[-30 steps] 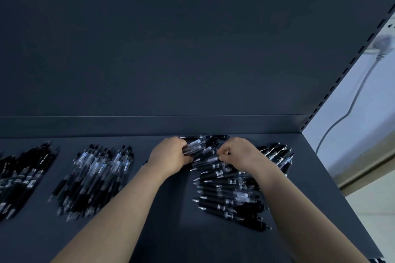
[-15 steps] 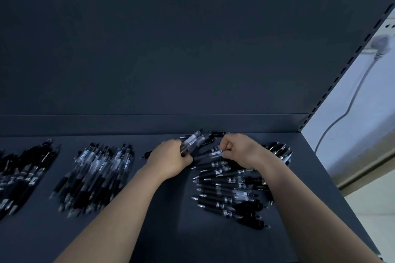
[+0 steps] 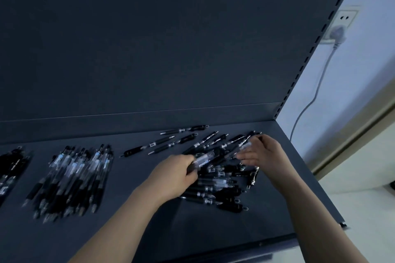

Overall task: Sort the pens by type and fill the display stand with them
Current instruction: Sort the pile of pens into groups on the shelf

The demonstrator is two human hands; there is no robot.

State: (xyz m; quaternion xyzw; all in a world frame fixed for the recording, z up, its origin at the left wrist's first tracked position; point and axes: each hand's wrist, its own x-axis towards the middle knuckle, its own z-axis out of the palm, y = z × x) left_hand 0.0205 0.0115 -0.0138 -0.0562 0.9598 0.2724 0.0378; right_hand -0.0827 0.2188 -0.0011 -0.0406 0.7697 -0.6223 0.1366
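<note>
A dark shelf [image 3: 162, 228] of the display stand holds groups of pens. An unsorted heap of black and clear pens [image 3: 215, 186] lies at the right. My left hand [image 3: 173, 175] grips a few clear-barrelled pens [image 3: 205, 159] over the heap's left side. My right hand [image 3: 263, 153] pinches one clear pen [image 3: 245, 146] above the heap's far right part. A sorted bundle of clear pens with black grips [image 3: 72, 179] lies at the left. A group of black pens [image 3: 10, 168] shows at the left edge.
Several loose black pens [image 3: 168, 143] lie near the stand's back panel [image 3: 149, 49]. A slotted upright [image 3: 310, 53] runs along the stand's right side. Behind it, a wall socket [image 3: 344, 25] holds a plug with a hanging cable. The shelf's front right corner [image 3: 342, 224] is close.
The view has shifted left and nearer. My hands moved apart: the left drew back with clear pens, and the right went rightward over the heap and now pinches one pen.
</note>
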